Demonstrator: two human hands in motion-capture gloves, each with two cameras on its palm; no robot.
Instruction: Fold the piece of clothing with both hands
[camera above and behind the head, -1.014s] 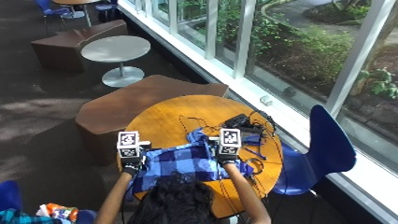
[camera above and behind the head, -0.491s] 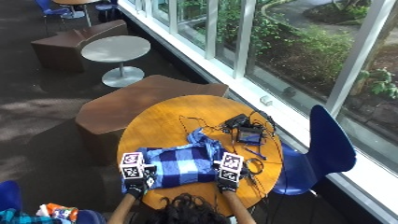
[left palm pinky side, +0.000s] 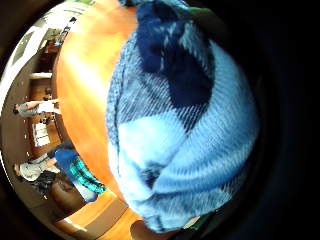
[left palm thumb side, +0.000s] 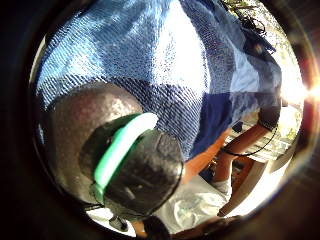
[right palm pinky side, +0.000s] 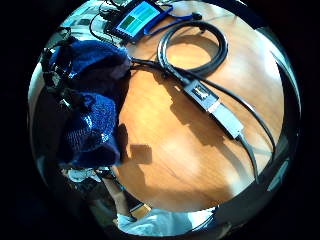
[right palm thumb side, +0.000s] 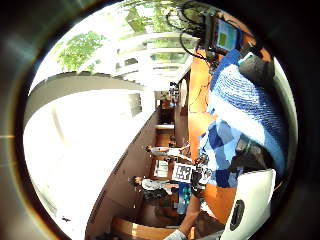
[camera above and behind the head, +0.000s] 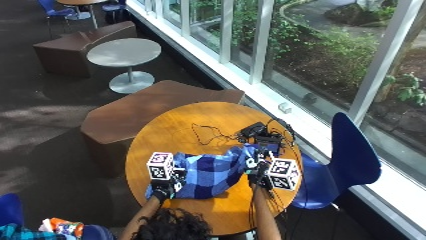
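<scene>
Blue-and-white checked woven clothing (camera above and behind the head: 206, 175) lay across the near part of the round orange wooden table (camera above and behind the head: 173, 132), bunched rather than flat. Half a second before, both gloved hands had sat low at the near edge of the cloth; by this moment the right hand (camera above and behind the head: 261, 176) had risen and swung toward the far side, taking its end of the fabric with it, while the left hand (camera above and behind the head: 162, 188) had hardly shifted. I took that as one side being carried over to start a fold, with nothing yet laid down or squared.

On the left, the cloth's near corner sat under the palm, and the thumb-side palm view showed a gloved finger (left palm thumb side: 95, 145) curled down against the weave (left palm thumb side: 165, 65), so that hand looked to be gripping it. On the right, a dark wad of the same fabric (right palm pinky side: 90, 120) was gathered just beside the palm, which suggested a pinch, though I could not see those fingers well enough to be sure.

Beyond the right fingers, on bare wood, lay a coiled black cable (right palm pinky side: 192, 45) and a small lit screen (right palm pinky side: 137, 17), near enough to snag the moving cloth.
</scene>
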